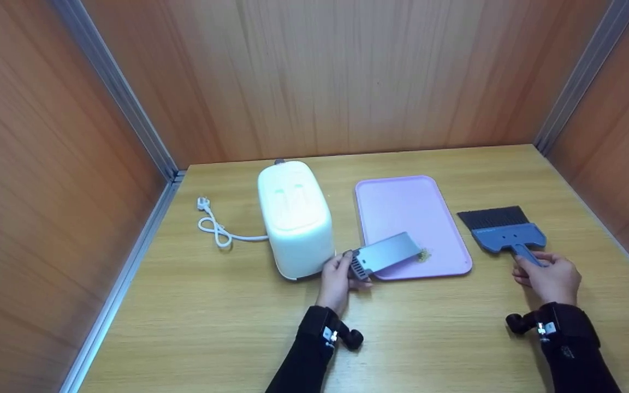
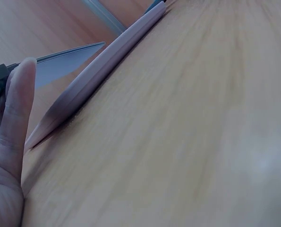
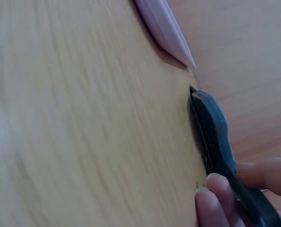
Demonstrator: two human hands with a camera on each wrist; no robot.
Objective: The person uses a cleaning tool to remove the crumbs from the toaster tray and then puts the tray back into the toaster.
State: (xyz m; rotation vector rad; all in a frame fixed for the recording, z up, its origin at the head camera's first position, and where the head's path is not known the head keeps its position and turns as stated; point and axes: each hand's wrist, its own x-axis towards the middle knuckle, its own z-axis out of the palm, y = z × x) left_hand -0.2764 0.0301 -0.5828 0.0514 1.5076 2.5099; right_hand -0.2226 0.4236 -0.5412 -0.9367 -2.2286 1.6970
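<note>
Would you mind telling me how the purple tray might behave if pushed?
The tray lies low and flat, so it would probably slide rather than tip. Its straight sides suggest it is fairly stiff. The greenish bits on it might shift.

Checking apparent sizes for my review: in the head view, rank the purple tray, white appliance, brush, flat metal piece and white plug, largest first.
1. Purple tray and white appliance: too alike to rank
2. Brush
3. Flat metal piece
4. White plug
</note>
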